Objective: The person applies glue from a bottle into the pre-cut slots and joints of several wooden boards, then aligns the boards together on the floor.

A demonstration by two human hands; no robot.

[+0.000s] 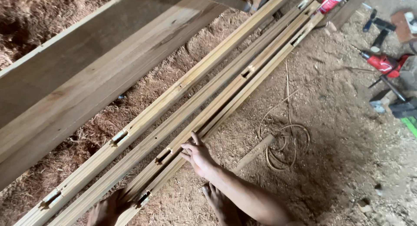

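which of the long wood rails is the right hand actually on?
The right hand rests on the rightmost rail, the one bordering the sawdust floor, beside a rectangular mortise slot. The other rails lie further left, untouched by it.

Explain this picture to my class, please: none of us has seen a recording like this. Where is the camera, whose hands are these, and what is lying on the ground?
There is no machine here. The one picture comes from a camera worn on a person's head, looking down at their own bare hands.

The right hand rests with spread fingers on one of several long wooden rails lying side by side on the ground. The rails have small rectangular slots cut into them. The left hand is blurred at the bottom edge, touching the near ends of the rails. Neither hand grips anything; a bare foot shows beside the arm.

The ground is covered in sawdust. On it lie a coiled cord and a short wooden stick. A wide plank runs along the left. At the right edge lies a red power tool, with other tools around it.
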